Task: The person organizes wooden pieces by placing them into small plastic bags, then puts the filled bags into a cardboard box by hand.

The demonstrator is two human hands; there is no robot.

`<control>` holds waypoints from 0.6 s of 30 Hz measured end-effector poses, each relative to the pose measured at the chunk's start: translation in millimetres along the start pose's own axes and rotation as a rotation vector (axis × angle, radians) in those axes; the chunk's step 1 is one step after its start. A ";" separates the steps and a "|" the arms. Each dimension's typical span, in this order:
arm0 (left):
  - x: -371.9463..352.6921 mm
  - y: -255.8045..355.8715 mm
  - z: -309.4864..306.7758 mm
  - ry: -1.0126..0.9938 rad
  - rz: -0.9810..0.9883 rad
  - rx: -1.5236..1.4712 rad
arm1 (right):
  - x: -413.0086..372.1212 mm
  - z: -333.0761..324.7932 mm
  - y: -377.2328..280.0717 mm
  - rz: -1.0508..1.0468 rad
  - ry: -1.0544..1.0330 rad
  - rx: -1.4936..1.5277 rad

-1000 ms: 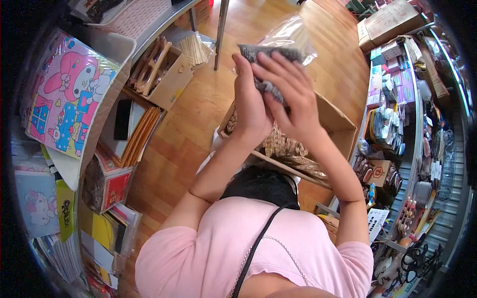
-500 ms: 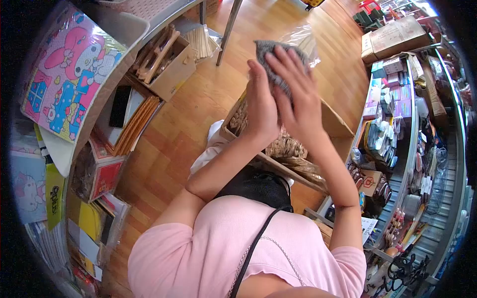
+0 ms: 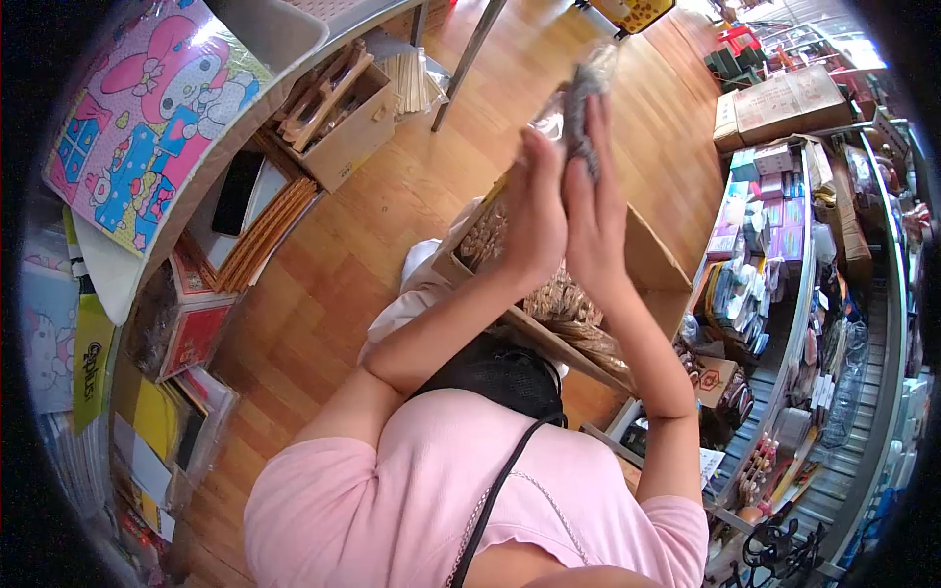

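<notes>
My left hand and my right hand are raised in front of me, palms facing and pressed together. Between their fingers is a grey cloth-like item, seen nearly edge-on, with clear plastic wrap at its upper end. Behind and below the hands stands an open cardboard box with bundles of brown items in it. Both hands partly hide the box.
At the left, a shelf holds a pink cartoon picture pad. A small box of wooden pieces sits beyond it. Shelves of packaged goods line the right, with a large carton on top.
The grey item has turned from broad side to nearly edge-on, and the right hand's spread fingers have come together against it. The view has shifted slightly.
</notes>
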State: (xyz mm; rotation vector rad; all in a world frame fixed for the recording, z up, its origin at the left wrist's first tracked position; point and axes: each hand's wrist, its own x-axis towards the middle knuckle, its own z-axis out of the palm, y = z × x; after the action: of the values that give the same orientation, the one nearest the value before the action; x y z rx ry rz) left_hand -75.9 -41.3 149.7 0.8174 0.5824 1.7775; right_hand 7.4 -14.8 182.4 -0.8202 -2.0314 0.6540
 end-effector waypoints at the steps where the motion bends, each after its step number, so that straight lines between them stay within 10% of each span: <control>1: -8.2 14.4 34.3 0.261 -0.011 0.122 | 8.6 -3.2 7.1 -0.021 0.043 0.009; 4: -30.8 9.0 42.7 0.113 -0.018 0.277 | 35.9 -12.9 -22.2 0.394 0.240 0.135; 6: -24.1 -1.9 45.2 0.043 0.332 0.215 | 45.2 -28.2 -5.0 0.461 0.260 0.275; 14: -7.4 10.3 25.9 -0.025 0.067 0.122 | -11.0 -12.2 -4.9 0.296 0.010 -0.210; 18: -16.8 -7.2 45.4 -0.086 0.512 0.126 | 41.1 -27.5 -4.5 0.297 0.246 0.290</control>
State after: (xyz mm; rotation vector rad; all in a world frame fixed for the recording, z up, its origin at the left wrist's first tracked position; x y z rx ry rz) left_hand -33.2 -54.6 169.8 1.2048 0.4561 2.1664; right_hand 10.9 17.0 220.4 -0.9823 -1.5634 0.9387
